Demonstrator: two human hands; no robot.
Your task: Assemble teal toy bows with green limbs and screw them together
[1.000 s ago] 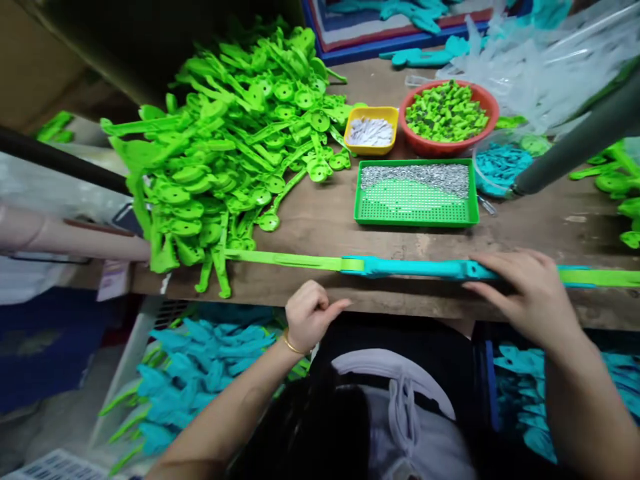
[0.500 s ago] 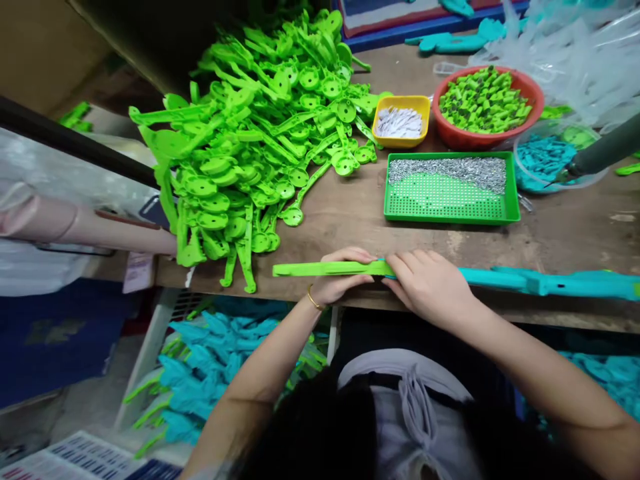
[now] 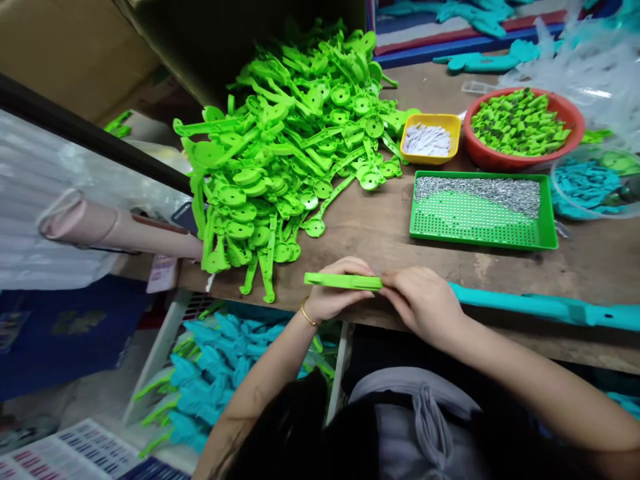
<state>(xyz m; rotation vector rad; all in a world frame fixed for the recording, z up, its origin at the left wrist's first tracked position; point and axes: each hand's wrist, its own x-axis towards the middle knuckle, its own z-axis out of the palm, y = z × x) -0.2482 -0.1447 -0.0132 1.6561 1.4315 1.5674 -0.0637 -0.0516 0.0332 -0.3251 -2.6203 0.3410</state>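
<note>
A long, flat bright green plastic piece (image 3: 343,281) lies level over the front edge of the table. My left hand (image 3: 340,293) grips it from below and behind, thumb and fingers on either side. My right hand (image 3: 425,300) is closed round its right end, where a long teal plastic piece (image 3: 530,305) comes out on the other side and runs off to the right edge of the view. Under my right fingers the spot where green and teal meet is hidden, so I cannot tell how they join.
Left of centre rises a heap of green plastic pieces (image 3: 280,153). Behind my hands stand a green perforated tray (image 3: 450,230) with small metal parts, a yellow dish (image 3: 430,159) and a red bowl (image 3: 500,160). Below the table sits a crate of teal and green pieces (image 3: 215,367).
The view has swung left, so the table things appear farther right and lower. My hands still hold the piece; less of its green part now shows between them.
</note>
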